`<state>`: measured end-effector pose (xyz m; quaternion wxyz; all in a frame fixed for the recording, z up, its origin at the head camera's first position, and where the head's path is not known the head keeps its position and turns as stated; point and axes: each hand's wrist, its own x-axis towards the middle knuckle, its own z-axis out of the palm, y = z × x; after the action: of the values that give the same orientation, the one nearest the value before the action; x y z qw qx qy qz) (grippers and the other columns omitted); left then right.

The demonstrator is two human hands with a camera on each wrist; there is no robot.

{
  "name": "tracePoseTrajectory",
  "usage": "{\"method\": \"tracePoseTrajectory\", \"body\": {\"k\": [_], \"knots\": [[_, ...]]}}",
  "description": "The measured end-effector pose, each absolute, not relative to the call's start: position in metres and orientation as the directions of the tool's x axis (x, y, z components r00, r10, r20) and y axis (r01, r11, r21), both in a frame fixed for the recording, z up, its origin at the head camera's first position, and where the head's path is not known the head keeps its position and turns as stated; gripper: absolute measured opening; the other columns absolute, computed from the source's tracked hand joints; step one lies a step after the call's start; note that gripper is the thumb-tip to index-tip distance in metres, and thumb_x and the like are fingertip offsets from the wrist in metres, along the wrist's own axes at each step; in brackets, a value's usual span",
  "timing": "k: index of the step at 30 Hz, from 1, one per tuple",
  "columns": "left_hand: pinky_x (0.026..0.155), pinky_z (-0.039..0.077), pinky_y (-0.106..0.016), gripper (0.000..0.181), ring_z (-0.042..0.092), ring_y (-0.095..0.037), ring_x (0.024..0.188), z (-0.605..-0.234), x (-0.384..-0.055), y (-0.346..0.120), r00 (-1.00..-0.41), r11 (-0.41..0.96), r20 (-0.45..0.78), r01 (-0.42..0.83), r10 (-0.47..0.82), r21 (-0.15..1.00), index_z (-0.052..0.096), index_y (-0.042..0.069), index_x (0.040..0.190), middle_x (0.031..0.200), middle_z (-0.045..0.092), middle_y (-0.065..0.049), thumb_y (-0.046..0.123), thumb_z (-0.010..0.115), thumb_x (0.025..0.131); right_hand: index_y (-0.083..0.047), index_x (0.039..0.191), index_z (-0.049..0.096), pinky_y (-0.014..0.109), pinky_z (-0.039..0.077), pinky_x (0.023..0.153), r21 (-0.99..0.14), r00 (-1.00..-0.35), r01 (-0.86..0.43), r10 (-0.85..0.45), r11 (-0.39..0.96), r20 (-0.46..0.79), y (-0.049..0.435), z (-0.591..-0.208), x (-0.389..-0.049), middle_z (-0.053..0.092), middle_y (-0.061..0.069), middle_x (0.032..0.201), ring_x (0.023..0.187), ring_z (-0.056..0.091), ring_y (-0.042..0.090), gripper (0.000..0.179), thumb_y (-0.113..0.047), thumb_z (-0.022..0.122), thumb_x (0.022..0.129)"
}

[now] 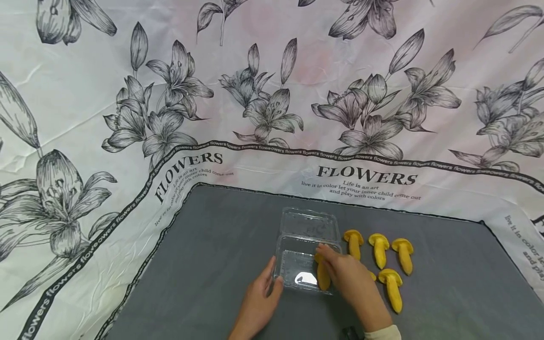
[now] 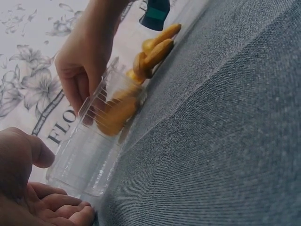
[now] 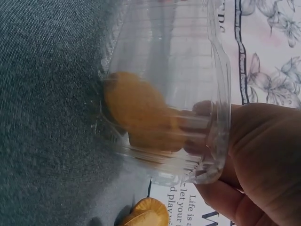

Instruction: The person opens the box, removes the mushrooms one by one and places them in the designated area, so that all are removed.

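A clear plastic clamshell box (image 1: 291, 264) lies with its lid (image 1: 309, 224) folded back, away from me. My right hand (image 1: 350, 281) reaches over the box's right side and pinches a yellow mushroom (image 1: 324, 277) near its cap. Through the clear wall in the right wrist view, the fingertips show inside the box against the mushroom (image 3: 138, 101). At the left front corner, my left hand (image 1: 258, 302) lies along the box's side, thumb apart from the fingers. In the left wrist view its relaxed fingers (image 2: 61, 207) sit right by the wall.
Several more yellow mushrooms (image 1: 379, 250) lie to the right of the box, one partly hidden behind my right hand. All stand on a grey cloth surface (image 1: 204, 264). Behind rises a white flower-print sheet (image 1: 263, 170). A dark device (image 1: 350, 333) sits by my right wrist.
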<state>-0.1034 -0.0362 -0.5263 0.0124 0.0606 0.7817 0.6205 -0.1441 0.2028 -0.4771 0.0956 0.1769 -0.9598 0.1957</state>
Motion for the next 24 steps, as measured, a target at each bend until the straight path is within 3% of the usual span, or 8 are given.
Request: {"method": "tracePoseTrajectory", "body": {"k": [9,16,24], "knots": [[0.119,0.04,-0.045,0.062,0.041,-0.035,0.151,-0.526,-0.1031,-0.0362,-0.991,0.227,0.07,0.095,0.116,0.969,0.036,-0.004,0.162,0.163,0.041,-0.024,0.02,0.058,0.11,-0.012,0.132,0.073,0.023,0.041,0.043,-0.339,-0.926,-0.36,-0.29,0.869,0.241,0.1994,-0.4789,-0.1439,0.073,0.008,0.134,0.051,0.054,0.006,0.035,-0.005,0.076,0.098],[0.119,0.04,-0.044,0.062,0.041,-0.035,0.15,-0.5271,-0.1036,-0.0358,-0.991,0.233,0.067,0.092,0.113,0.968,0.036,-0.003,0.162,0.163,0.041,-0.024,0.021,0.059,0.109,-0.011,0.128,0.074,0.024,0.05,0.048,-0.321,-0.922,-0.363,-0.288,0.875,0.26,0.1991,-0.481,-0.144,0.074,0.009,0.131,0.067,0.071,0.018,0.032,-0.005,0.077,0.097],[0.118,0.041,-0.045,0.062,0.041,-0.036,0.15,-0.5266,-0.1039,-0.0347,-0.992,0.237,0.062,0.087,0.112,0.967,0.037,-0.004,0.161,0.163,0.04,-0.024,0.021,0.059,0.109,-0.012,0.129,0.074,0.027,0.052,0.049,-0.283,-0.926,-0.347,-0.278,0.894,0.257,0.1991,-0.4842,-0.1459,0.076,0.009,0.127,0.067,0.071,0.018,0.032,-0.008,0.077,0.097]]}}
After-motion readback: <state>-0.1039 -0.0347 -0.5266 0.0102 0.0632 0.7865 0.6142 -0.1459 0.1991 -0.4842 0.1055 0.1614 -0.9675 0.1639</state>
